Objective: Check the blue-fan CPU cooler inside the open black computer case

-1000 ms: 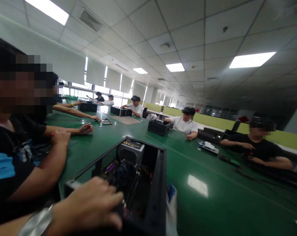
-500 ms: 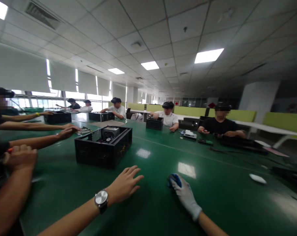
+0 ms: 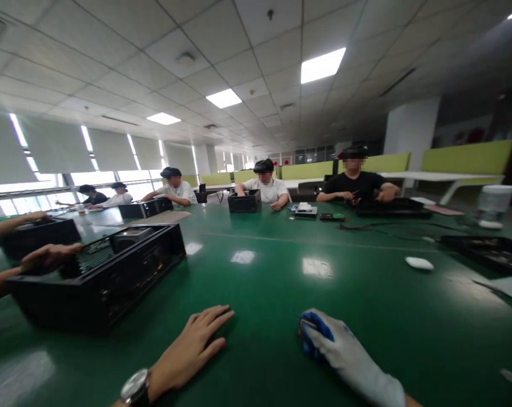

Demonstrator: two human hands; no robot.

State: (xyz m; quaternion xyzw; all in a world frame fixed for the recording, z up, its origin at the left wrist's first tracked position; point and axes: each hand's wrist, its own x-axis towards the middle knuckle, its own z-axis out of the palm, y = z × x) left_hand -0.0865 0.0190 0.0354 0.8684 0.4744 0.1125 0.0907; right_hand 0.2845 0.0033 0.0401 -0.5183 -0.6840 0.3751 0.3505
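Head view: left hand (image 3: 192, 349), bare w/ a wristwatch (image 3: 134, 387), lies flat on the green table (image 3: 273, 282), fingers spread, holding nothing. Right hand (image 3: 345, 356), in a white glove w/ blue fingertips, rests palm-down on the table, fingers curled; nothing visibly gripped. Open black computer case (image 3: 99, 277) sits just left of the left hand, apart from it; a co-worker's hand (image 3: 48, 255) touches its far side. Looks like a pause btwn steps. Next move prob. calls for reaching left to the case.
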